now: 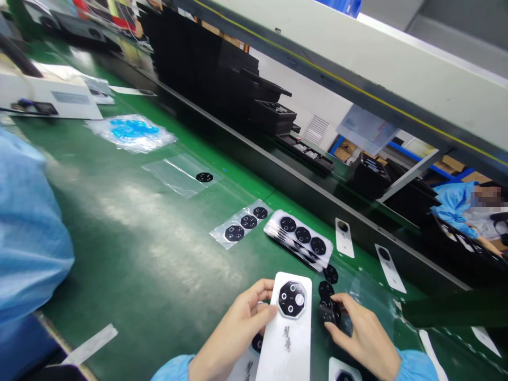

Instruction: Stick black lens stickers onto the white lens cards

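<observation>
My left hand [242,320] is closed on the edge of a white phone back cover [286,349], which has a black octagonal camera plate near its top and dark script below. At the cover's right, my right hand [365,330] pinches a black camera plate [328,315] between thumb and fingers. Loose black plates [326,290] lie just beyond those fingertips. Part of another white cover [242,368] shows beneath my left hand, and one more cover [335,365] lies near the bottom edge.
A stack of plate strips [298,241] sits ahead, beside a clear strip [240,225] with three plates. White covers [344,238] lie along the bench's raised edge. Plastic bags [130,132] are at far left. One co-worker's blue sleeve [32,222] is at left; another person sits far right.
</observation>
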A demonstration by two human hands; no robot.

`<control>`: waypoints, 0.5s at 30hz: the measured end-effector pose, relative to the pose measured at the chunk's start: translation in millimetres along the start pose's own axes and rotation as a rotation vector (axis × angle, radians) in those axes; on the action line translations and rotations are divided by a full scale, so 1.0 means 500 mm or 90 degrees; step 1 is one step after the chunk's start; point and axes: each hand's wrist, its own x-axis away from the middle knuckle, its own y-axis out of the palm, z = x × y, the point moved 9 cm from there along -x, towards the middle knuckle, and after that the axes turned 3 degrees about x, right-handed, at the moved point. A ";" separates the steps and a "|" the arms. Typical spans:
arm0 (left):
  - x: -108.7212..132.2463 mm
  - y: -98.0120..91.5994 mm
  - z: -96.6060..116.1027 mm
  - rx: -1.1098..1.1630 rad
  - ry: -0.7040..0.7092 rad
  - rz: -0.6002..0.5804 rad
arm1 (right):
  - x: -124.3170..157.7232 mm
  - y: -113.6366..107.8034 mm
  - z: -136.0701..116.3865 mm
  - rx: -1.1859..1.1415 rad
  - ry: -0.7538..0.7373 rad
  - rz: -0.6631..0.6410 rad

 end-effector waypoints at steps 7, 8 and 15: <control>0.000 0.005 -0.003 -0.018 -0.004 -0.004 | -0.010 -0.089 -0.029 -0.089 -0.008 0.053; 0.000 0.006 -0.003 -0.024 -0.003 -0.005 | -0.011 -0.103 -0.043 -0.102 -0.023 0.065; 0.001 0.011 -0.007 -0.022 -0.002 -0.011 | -0.015 -0.130 -0.122 -0.090 -0.109 0.080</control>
